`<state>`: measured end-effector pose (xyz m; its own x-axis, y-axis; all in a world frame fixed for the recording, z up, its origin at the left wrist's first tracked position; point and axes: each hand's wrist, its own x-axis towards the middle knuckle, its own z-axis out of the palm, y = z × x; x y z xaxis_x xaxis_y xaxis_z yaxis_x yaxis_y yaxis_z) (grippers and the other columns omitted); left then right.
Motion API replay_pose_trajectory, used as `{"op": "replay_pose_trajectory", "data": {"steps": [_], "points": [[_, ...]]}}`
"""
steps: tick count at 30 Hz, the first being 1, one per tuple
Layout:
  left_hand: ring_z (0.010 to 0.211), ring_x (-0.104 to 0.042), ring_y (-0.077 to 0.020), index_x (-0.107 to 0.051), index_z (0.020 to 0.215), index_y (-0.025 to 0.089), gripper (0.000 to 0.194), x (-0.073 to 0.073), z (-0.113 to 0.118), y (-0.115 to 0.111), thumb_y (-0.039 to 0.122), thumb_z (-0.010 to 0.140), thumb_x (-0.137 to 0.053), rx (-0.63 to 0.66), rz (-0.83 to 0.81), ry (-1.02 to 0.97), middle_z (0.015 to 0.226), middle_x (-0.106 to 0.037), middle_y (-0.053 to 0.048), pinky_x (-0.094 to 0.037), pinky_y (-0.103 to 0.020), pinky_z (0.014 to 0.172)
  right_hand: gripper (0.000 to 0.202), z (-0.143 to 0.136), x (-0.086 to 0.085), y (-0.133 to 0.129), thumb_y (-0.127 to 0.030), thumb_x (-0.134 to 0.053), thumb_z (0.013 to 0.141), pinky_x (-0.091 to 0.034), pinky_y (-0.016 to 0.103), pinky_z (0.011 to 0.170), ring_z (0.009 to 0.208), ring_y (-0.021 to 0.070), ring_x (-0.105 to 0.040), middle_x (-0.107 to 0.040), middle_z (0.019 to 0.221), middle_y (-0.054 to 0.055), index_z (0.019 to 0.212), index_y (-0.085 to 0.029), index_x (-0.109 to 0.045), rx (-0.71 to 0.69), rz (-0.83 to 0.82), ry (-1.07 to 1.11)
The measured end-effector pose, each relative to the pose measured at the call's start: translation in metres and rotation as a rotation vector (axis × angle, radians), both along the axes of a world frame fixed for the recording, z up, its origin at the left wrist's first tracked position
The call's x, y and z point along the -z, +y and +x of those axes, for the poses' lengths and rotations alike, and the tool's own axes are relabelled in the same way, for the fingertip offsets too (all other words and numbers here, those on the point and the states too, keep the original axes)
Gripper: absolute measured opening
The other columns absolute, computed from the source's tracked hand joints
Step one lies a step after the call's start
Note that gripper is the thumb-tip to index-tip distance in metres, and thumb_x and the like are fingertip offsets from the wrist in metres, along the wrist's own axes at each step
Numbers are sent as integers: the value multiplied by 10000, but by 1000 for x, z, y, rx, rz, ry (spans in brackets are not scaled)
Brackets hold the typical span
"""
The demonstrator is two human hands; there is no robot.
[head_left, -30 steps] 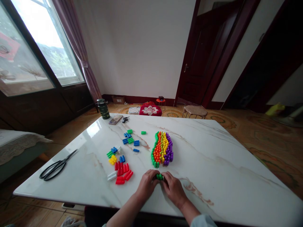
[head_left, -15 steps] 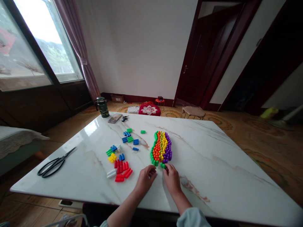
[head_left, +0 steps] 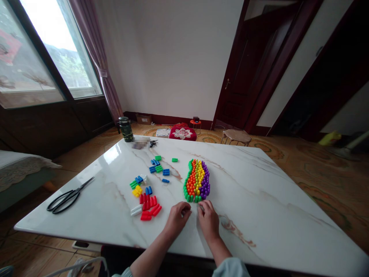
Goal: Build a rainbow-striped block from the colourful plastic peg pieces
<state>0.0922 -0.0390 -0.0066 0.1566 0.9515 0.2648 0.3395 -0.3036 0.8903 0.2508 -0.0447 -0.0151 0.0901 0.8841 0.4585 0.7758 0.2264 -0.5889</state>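
The bead cluster (head_left: 197, 180) lies just beyond my curled left hand (head_left: 177, 217) and right hand (head_left: 209, 219); whether either pinches anything, I can't tell. Seemingly I'm aligning its near edge; next needs light fingertips.

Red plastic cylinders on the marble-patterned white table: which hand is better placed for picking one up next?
Probably the left hand: it is nearer the red cylinders, while the right hand is farther away, by the multicoloured beaded piece.

The beads (head_left: 191, 186) are shining like smooth, glossy plastic, the veined worktop (head_left: 273, 200) is gleaming like polished marble, and the curtain (head_left: 108, 90) is looking like matt cloth.
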Motion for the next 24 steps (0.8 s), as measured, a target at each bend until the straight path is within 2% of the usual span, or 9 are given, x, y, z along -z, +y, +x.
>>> {"op": "replay_pose_trajectory", "data": {"steps": [9, 14, 16, 19, 21, 24], "points": [[647, -575, -118, -636, 817, 178, 119, 4, 0, 0, 115, 747, -563, 6, 19, 10, 735, -643, -1, -474, -221, 638, 234, -1, -4, -2, -168, -421, 845, -482, 269, 764, 924, 193, -641, -635, 1104, 78, 904, -193, -646, -11, -9, -64], [634, -567, -112, -637, 807, 177, 123, 3, 0, 0, 105, 740, -563, 4, 30, 1, 730, -641, 2, -471, -215, 631, 234, -2, -4, -2, -152, -415, 846, -470, 259, 766, 923, 186, -640, -633, 1102, 77, 918, -193, -634, -24, 7, -77], [636, -569, -114, -640, 808, 177, 121, 3, 0, 1, 109, 739, -567, 1, 34, -5, 730, -644, 0, -472, -216, 630, 221, -1, -5, -3, -154, -410, 853, -463, 251, 747, 889, 180, -637, -634, 1050, 82, 902, -187, -623, -24, 18, -76], [644, -581, -121, -644, 800, 176, 113, 4, 0, 2, 117, 742, -566, -2, 24, -10, 735, -653, -7, -477, -220, 630, 188, 1, -9, -5, -172, -415, 870, -436, 237, 677, 761, 163, -620, -620, 854, 57, 796, -189, -587, -28, 7, -120], [653, -595, -127, -649, 802, 178, 115, 2, -1, 2, 130, 759, -554, -18, 19, -14, 737, -664, -11, -486, -227, 642, 185, 2, -14, -7, -171, -428, 872, -394, 230, 613, 670, 145, -594, -599, 757, 22, 740, -200, -555, -129, -22, -224], [670, -620, -140, -655, 805, 184, 125, -2, 0, 0, 160, 788, -534, -54, 9, -36, 749, -686, -22, -506, -243, 655, 163, 4, -20, -9, -145, -434, 866, -337, 230, 565, 620, 128, -580, -604, 736, -2, 760, -202, -545, -356, -23, -394]]}}
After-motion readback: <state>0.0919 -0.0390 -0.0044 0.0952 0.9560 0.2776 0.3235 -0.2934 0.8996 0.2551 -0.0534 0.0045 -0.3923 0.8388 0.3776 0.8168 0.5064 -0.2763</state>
